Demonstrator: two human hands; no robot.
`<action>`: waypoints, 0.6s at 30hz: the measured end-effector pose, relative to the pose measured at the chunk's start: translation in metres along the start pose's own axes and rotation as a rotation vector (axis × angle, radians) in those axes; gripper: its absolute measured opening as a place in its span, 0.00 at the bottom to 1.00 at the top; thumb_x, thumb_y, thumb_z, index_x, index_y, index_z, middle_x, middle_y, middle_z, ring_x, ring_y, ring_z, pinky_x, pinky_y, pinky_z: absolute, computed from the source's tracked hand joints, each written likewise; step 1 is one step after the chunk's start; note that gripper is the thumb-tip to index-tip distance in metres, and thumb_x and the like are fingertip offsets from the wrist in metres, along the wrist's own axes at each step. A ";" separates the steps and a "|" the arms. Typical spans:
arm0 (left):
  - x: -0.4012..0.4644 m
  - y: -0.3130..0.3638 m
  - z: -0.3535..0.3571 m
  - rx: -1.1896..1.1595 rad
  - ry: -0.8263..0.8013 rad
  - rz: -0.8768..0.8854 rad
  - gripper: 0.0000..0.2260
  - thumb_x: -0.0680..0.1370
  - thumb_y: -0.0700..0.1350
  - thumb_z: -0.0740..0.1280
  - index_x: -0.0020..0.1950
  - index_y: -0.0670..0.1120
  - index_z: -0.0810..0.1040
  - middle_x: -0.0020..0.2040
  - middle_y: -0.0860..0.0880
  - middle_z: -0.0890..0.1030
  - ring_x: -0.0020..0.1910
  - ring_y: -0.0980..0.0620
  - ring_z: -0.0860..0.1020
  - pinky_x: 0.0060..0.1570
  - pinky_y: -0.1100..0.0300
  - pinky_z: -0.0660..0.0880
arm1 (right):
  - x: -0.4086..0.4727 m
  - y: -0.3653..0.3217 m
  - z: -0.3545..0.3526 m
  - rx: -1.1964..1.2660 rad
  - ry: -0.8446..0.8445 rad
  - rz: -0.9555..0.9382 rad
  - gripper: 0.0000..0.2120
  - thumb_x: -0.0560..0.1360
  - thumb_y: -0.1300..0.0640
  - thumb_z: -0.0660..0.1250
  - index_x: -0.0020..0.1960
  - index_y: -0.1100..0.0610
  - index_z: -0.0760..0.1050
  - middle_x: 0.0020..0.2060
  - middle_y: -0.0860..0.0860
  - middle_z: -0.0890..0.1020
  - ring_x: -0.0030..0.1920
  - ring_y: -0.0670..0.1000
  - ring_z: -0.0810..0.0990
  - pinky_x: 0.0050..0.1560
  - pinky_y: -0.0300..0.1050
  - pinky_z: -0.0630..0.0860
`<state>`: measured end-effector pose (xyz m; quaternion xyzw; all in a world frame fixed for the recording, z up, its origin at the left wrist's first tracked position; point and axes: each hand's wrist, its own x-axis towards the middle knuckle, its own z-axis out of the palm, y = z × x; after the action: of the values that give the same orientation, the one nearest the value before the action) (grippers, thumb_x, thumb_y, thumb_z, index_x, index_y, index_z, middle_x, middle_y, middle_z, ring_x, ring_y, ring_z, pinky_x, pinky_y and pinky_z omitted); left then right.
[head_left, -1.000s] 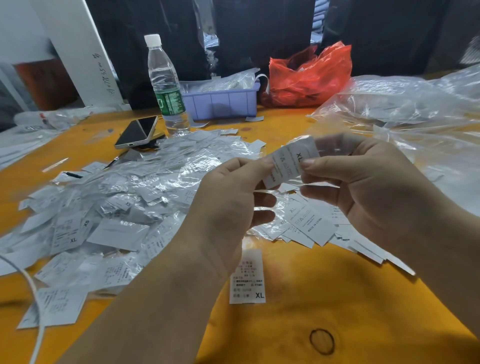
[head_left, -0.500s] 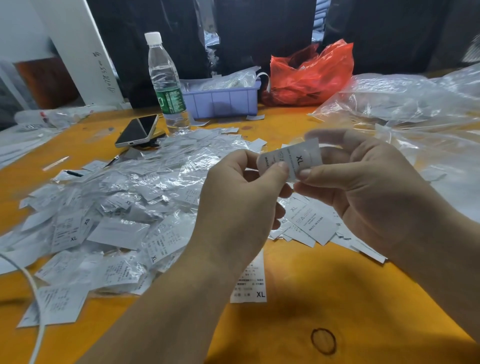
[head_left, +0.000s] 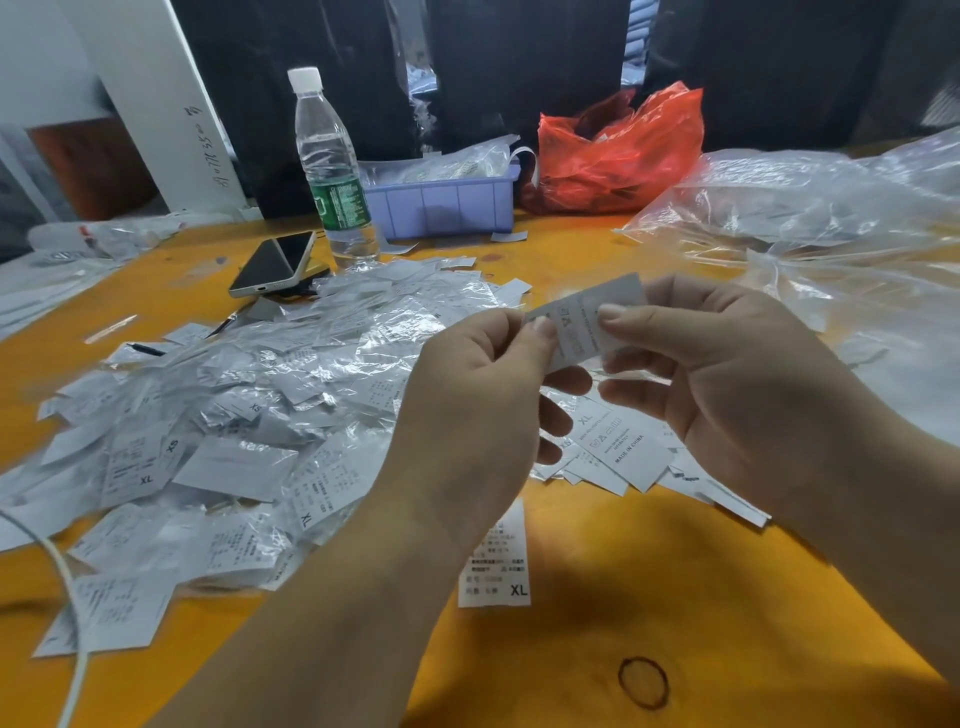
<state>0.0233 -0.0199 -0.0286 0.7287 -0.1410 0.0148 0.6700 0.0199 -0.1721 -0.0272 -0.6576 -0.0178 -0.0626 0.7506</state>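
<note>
Your left hand (head_left: 467, 395) and right hand (head_left: 727, 395) both pinch the small white printed size label (head_left: 576, 326) in the air above the orange wooden counter (head_left: 727, 597). Since a second ago you turned it more level, probably to check it. Free counter lies near you, between the heap of bagged white labels (head_left: 234, 405) and the crumpled clear plastic bags (head_left: 805, 223).

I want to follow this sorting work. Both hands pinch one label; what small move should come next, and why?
Probably lower the label onto the loose stack below the right hand, letting the left hand release. Both hands pinch it in the air, it seems unwrapped like that stack, while the pile at left is in plastic.
</note>
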 end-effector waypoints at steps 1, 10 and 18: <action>-0.001 0.000 0.001 0.031 -0.005 0.019 0.09 0.82 0.45 0.63 0.46 0.47 0.80 0.36 0.49 0.84 0.28 0.55 0.78 0.27 0.62 0.76 | -0.001 0.000 0.002 -0.008 -0.011 -0.001 0.05 0.72 0.60 0.71 0.38 0.54 0.82 0.38 0.55 0.82 0.38 0.50 0.79 0.35 0.39 0.77; 0.002 0.003 -0.006 0.014 0.055 0.016 0.07 0.80 0.44 0.65 0.44 0.45 0.80 0.35 0.49 0.83 0.28 0.56 0.77 0.27 0.64 0.75 | 0.001 -0.006 -0.002 0.040 0.021 -0.015 0.02 0.71 0.61 0.70 0.43 0.58 0.79 0.34 0.52 0.83 0.37 0.49 0.79 0.34 0.38 0.77; 0.001 0.002 -0.003 0.068 0.062 0.033 0.06 0.78 0.43 0.67 0.42 0.45 0.80 0.34 0.50 0.82 0.28 0.56 0.77 0.27 0.65 0.74 | -0.002 0.000 0.004 -0.004 -0.022 -0.024 0.05 0.68 0.60 0.72 0.44 0.58 0.81 0.38 0.56 0.82 0.37 0.50 0.78 0.34 0.40 0.77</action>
<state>0.0241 -0.0167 -0.0264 0.7480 -0.1316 0.0536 0.6484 0.0185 -0.1677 -0.0270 -0.6593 -0.0338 -0.0643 0.7484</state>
